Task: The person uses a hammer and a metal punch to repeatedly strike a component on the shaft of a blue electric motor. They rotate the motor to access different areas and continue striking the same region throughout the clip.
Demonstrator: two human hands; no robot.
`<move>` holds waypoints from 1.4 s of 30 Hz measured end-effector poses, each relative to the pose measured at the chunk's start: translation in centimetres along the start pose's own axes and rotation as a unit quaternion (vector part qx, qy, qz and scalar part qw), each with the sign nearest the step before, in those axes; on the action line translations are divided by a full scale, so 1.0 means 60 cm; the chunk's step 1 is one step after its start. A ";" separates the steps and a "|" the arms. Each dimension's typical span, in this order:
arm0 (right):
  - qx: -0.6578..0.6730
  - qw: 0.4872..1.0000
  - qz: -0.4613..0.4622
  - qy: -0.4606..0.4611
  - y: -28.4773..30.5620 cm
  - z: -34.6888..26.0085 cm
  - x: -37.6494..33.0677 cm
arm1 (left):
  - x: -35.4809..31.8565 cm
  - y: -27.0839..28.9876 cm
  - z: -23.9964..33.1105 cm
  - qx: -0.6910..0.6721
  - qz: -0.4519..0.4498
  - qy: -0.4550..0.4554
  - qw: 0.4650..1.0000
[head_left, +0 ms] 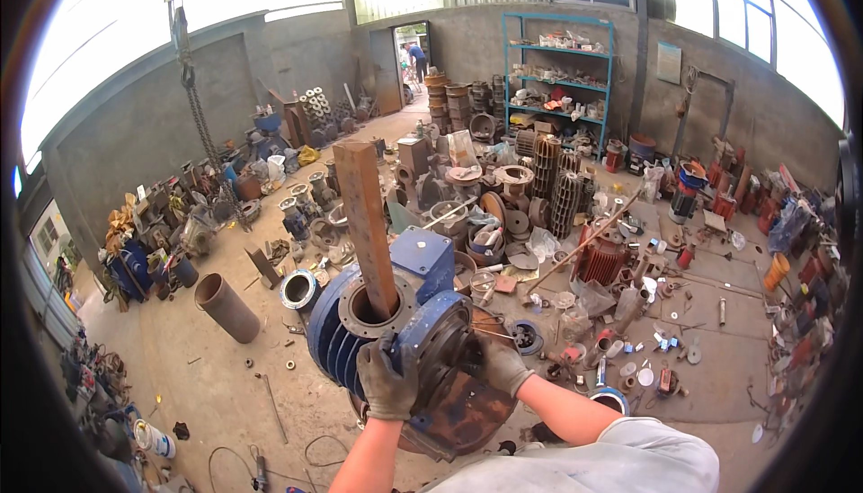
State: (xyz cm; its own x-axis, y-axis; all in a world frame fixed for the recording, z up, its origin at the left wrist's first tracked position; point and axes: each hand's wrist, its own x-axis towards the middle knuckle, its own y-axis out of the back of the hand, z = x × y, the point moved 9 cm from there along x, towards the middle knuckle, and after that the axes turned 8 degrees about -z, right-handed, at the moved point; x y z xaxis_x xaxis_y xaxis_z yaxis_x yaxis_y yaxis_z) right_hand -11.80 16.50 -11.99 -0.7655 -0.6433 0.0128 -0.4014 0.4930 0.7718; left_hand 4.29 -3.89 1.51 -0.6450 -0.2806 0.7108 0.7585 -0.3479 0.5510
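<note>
Blue ribbed motor housing [360, 322] (rusty end plate [454, 403])

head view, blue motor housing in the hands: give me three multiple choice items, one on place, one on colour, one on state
1. Where does the rusty square bar stand?
A. in the round opening of the blue motor housing
B. flat on the floor beside the grey pipe
C. on the blue shelf rack

2. What colour is the shelf rack at the back wall?
A. red
B. blue
C. yellow

3. How are the left hand and right hand on the housing?
A. both bare and lifted off it
B. only one touches it
C. both gloved and gripping it

Answers:
1 A, the bar rises tilted out of the housing's opening.
2 B, its frame and shelves are painted blue.
3 C, grey gloves cover both hands, one on the front edge and one on the dark end part.
</note>
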 end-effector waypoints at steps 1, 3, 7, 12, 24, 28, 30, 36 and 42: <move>-0.008 0.999 -0.032 -0.030 -0.008 0.019 0.006 | 0.005 -0.002 0.000 -0.012 0.001 0.006 1.000; -0.002 0.995 -0.064 -0.071 -0.030 0.075 0.012 | 0.003 -0.011 0.002 -0.038 -0.008 0.025 0.999; 0.032 0.999 -0.012 -0.039 -0.026 0.054 0.014 | 0.002 -0.005 0.003 -0.030 -0.003 0.013 0.999; 0.035 0.990 -0.126 -0.058 -0.052 0.090 0.039 | 0.001 -0.008 0.001 -0.035 0.001 0.021 0.999; 0.035 0.998 -0.042 -0.034 -0.041 0.053 0.024 | -0.001 0.000 -0.005 -0.020 -0.001 0.015 1.000; 0.013 0.992 -0.061 -0.107 -0.052 0.098 0.040 | 0.002 -0.007 0.003 -0.014 0.002 -0.001 1.000; 0.023 0.993 -0.048 -0.105 -0.048 0.111 0.032 | 0.008 -0.003 0.013 -0.028 -0.004 0.016 0.999; -0.007 0.993 -0.080 -0.090 -0.036 0.073 0.020 | 0.006 -0.001 0.013 -0.024 -0.008 0.013 1.000; -0.006 0.990 -0.077 -0.117 -0.038 0.085 0.025 | 0.003 -0.008 0.005 -0.008 -0.006 0.006 1.000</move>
State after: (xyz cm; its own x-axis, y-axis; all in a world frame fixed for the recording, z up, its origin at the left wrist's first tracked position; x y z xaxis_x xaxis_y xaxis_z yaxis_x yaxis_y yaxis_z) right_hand -14.61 17.36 -16.96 -0.7913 -0.5567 -0.2528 -0.5182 0.3914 0.7604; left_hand 3.83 -3.50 1.54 -0.6550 -0.2868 0.6991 0.7494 -0.3648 0.5525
